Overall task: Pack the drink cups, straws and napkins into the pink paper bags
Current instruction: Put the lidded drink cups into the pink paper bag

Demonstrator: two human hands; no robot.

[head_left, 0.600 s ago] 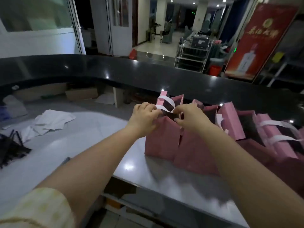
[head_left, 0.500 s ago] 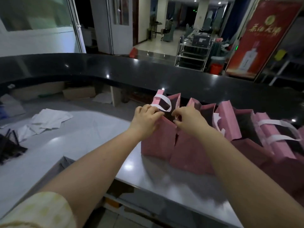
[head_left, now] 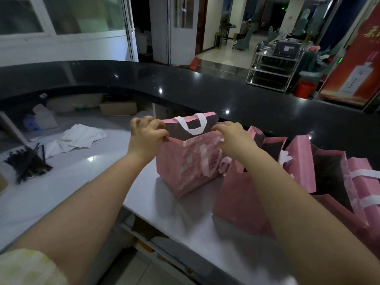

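A pink paper bag (head_left: 185, 167) with white handles stands on the grey worktop (head_left: 205, 233), its mouth pulled wide. My left hand (head_left: 147, 136) pinches the left end of its near rim. My right hand (head_left: 232, 134) grips the right end of the same rim. The bag looks blurred from motion, and its inside shows dark. Several more pink bags (head_left: 244, 198) stand bunched to the right. Black straws (head_left: 28, 163) lie in a heap at the far left, with white napkins (head_left: 82, 138) beside them. No drink cups are in view.
A curved black counter (head_left: 246, 99) rises behind the worktop. Cardboard boxes (head_left: 118, 108) sit under it at the back left. The worktop's front edge runs diagonally below my arms, with shelves beneath. A metal trolley (head_left: 273, 68) stands beyond the counter.
Both hands have spread apart and pulled the leftmost bag's mouth open. That bag has shifted left, away from the bunch of other bags.
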